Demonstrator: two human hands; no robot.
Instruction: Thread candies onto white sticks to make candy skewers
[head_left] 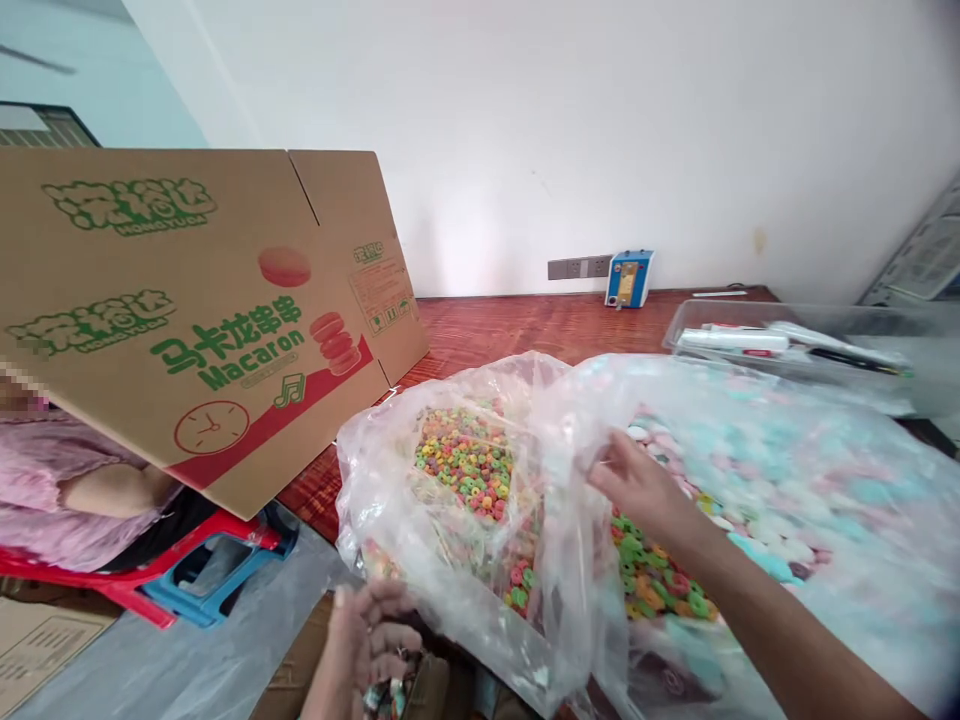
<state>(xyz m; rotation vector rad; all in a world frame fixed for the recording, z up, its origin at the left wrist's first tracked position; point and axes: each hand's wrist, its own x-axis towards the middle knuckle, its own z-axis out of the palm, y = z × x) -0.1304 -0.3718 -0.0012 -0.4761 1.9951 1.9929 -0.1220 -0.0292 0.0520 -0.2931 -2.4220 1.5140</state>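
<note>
My right hand (637, 485) pinches the edge of a large clear plastic bag (555, 440) on the table. Inside it lie colourful cereal rings (469, 455), and more rings show beneath my right wrist. Low at the front, my left hand (367, 640) is held with its fingers apart and nothing in them, near the bag's lower left side. On the right, another clear plastic bag (817, 430) covers pastel pink, white and blue puffy sweets (772, 540). Part of the rings is blurred by the folds of plastic.
A big printed cardboard box (225, 330) stands at the left. Behind it a person in a pink top (67, 490) sits by red and blue stools (217, 575). Toward the wall are a blue device (629, 279) and a clear bin (690, 320) holding tools. An open carton (292, 670) is below.
</note>
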